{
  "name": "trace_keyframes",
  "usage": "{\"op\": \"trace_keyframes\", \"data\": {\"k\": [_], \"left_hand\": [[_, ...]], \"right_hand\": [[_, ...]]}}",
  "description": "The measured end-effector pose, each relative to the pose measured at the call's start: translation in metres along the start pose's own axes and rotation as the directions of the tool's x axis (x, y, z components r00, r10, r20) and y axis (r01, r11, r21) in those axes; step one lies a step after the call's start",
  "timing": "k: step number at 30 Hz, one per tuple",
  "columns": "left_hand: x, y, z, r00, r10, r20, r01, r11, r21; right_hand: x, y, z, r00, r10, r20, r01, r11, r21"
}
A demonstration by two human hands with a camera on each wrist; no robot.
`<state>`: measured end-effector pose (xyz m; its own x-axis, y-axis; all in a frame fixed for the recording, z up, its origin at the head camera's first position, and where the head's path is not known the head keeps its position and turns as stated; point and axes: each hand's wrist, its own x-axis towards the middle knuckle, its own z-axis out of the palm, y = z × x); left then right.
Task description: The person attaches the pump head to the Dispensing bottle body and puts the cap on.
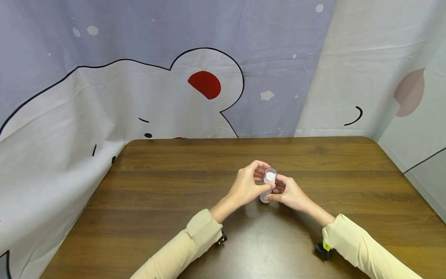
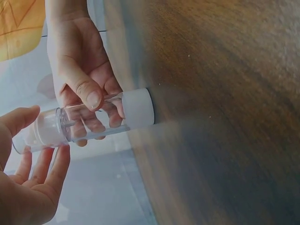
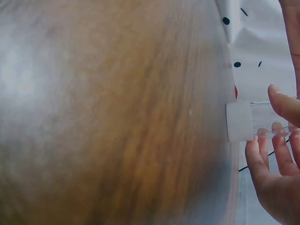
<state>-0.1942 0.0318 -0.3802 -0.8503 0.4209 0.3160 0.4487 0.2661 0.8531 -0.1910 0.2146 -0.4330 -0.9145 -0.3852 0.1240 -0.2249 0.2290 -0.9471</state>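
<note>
A clear cylindrical bottle [image 1: 266, 198] with a white base [image 2: 139, 108] and a see-through cap [image 1: 270, 171] over its white top is held between both hands. My left hand [image 1: 245, 185] holds the capped upper end, thumb on one side and fingers on the other. Lower down, my right hand [image 1: 292, 194] grips the clear body, its thumb [image 2: 86, 93] lying across the near side. In the right wrist view the white bottom [image 3: 239, 122] shows beyond the right fingers. Whether the base touches the table cannot be told.
A brown wood-grain table [image 1: 167, 193] with rounded far corners lies under the hands. Behind it hangs a printed curtain [image 1: 139, 89] in lilac and white. Dark devices [image 1: 323, 252] sit at both wrists, below the pale yellow sleeves [image 1: 362, 244].
</note>
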Motion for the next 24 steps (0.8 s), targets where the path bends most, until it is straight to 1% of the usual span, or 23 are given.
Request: {"op": "trace_keyframes", "data": {"k": [8, 16, 24], "left_hand": [[-0.0001, -0.0040, 0.0015, 1.000, 0.006, 0.000, -0.006, 1.000, -0.006], [-0.0009, -0.0061, 0.0028, 1.000, 0.019, 0.000, -0.019, 1.000, -0.006], [-0.0009, -0.0063, 0.0035, 1.000, 0.018, -0.001, -0.018, 1.000, -0.011]], "right_hand": [[-0.0002, -0.0008, -0.0002, 1.000, 0.012, -0.001, -0.012, 1.000, -0.011], [-0.0003, -0.0003, -0.0003, 1.000, -0.002, -0.002, 0.002, 1.000, -0.023], [-0.0001, 0.0007, -0.0005, 1.000, -0.010, -0.005, 0.009, 1.000, -0.023]]}}
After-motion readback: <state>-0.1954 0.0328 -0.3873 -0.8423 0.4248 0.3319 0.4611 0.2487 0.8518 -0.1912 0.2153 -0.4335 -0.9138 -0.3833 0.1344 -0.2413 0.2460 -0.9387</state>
